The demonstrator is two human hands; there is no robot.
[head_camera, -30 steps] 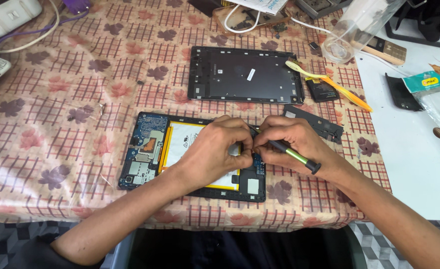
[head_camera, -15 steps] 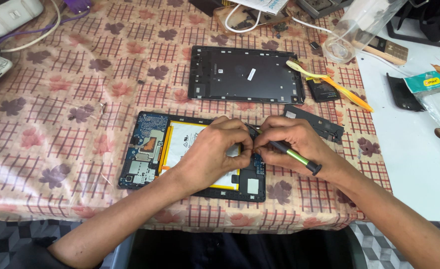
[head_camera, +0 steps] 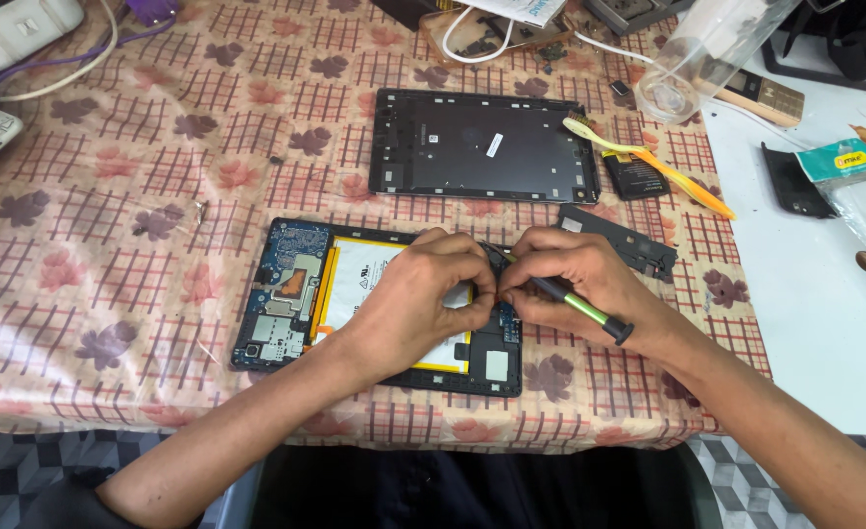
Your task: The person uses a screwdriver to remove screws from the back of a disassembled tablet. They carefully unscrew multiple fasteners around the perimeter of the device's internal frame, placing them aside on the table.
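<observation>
screwdriver [head_camera: 570, 302] tip: hidden by fingers [head_camera: 472, 284] | white device [head_camera: 12, 24]: cut off

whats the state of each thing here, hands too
opened tablet: back off, face down, board and battery exposed
back cover: removed, lying apart, inside up
screwdriver: gripped, tip down on the tablet
right hand: closed on the screwdriver
left hand: resting on the tablet
toothbrush: lying flat, unused

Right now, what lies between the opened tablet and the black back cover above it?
In the head view, only bare patterned tablecloth separates the opened tablet from the black back cover.
</observation>
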